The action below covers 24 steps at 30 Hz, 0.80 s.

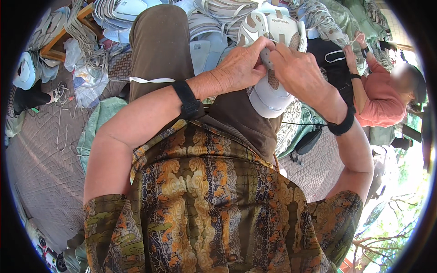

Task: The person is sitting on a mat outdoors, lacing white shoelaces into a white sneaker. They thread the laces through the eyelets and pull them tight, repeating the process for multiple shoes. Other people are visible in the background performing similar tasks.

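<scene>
Across my right thigh lies a white and pale grey shoe upper with brown mesh patches. My left hand is closed on its near middle part, thumb and forefinger pinched at the edge. My right hand grips the same upper from the other side, its fingertips meeting those of the left. Whatever small thing may be between the fingertips is hidden. Black bands circle both wrists.
Stacks of shoe uppers and bundled laces surround my knees. A wooden frame stands at far left, near a clear plastic bag. To the right, a co-worker in a pink top handles a light strand. Green sheeting covers some paving.
</scene>
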Tool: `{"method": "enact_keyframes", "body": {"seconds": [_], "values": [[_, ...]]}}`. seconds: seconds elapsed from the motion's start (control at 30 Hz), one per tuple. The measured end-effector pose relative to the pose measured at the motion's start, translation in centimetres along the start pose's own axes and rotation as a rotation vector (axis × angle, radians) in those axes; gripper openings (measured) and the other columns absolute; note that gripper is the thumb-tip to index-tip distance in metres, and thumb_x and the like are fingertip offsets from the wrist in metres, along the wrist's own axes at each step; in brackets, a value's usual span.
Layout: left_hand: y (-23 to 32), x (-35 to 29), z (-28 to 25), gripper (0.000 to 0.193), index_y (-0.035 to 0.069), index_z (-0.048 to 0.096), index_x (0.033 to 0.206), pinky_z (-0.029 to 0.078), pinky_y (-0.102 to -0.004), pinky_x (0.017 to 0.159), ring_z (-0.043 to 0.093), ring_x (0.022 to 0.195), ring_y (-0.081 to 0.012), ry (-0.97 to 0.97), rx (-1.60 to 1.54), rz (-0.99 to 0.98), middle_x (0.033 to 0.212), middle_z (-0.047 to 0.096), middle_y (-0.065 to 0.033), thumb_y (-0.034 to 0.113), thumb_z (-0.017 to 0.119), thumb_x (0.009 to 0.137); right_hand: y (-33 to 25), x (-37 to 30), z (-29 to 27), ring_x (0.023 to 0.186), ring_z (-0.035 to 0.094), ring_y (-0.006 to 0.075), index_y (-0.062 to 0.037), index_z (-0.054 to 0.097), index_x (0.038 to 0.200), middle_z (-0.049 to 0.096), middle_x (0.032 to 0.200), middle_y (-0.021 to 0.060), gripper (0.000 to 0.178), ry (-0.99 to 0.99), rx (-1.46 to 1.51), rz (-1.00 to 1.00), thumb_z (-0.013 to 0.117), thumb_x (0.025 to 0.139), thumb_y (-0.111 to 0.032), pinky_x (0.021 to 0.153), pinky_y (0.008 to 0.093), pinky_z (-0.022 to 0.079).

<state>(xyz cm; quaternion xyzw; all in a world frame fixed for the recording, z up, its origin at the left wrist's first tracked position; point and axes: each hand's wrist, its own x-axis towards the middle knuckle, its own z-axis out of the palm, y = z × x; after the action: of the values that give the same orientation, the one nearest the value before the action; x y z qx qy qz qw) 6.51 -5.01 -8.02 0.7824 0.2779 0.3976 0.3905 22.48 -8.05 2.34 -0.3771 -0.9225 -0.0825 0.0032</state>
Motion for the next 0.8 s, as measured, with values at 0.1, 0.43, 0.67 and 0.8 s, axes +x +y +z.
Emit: {"method": "enact_keyframes", "body": {"seconds": [0.1,0.43,0.67,0.8], "values": [[0.9,0.1,-0.8,0.043,0.01,0.04,0.119,0.048,-0.0444,0.061,0.061,0.062,-0.0355,-0.094,-0.024,-0.091,0.063,0.058,-0.0133,0.005,0.057,0.079,1.0,-1.5,-1.0,0.07,0.061,0.0263,-0.003,0.052,0.087,0.054,0.084,0.0096,0.014,-0.049,0.051,-0.035,0.06,0.076,-0.005,0.056,0.0373,0.049],[1.1,-0.1,-0.9,0.044,0.014,0.046,0.122,0.045,-0.0354,0.064,0.055,0.065,-0.0195,-0.124,-0.082,-0.204,0.07,0.052,-0.0071,0.002,0.054,0.08,1.0,-2.9,-3.0,0.068,0.057,0.0266,-0.0035,0.056,0.103,0.054,0.092,0.0104,0.021,0.147,0.314,0.356,0.063,0.084,-0.002,0.059,0.0311,0.047],[1.9,-0.4,-1.1,0.046,0.013,0.046,0.125,0.048,-0.0361,0.074,0.059,0.076,-0.0235,-0.133,-0.068,-0.261,0.083,0.057,-0.0102,0.004,0.054,0.081,2.2,-2.6,-0.7,0.075,0.062,0.0316,-0.0037,0.053,0.099,0.053,0.1,0.011,0.019,0.113,0.042,0.201,0.059,0.082,0.001,0.06,0.0364,0.05],[1.0,-0.4,-0.4,0.045,0.013,0.046,0.125,0.047,-0.038,0.075,0.059,0.078,-0.0271,-0.083,-0.026,-0.167,0.085,0.058,-0.0118,0.006,0.055,0.081,2.5,-0.9,-0.8,0.072,0.062,0.0268,-0.0043,0.048,0.096,0.051,0.092,0.0093,0.023,0.109,-0.179,0.082,0.059,0.076,-0.001,0.059,0.0339,0.051]]}}
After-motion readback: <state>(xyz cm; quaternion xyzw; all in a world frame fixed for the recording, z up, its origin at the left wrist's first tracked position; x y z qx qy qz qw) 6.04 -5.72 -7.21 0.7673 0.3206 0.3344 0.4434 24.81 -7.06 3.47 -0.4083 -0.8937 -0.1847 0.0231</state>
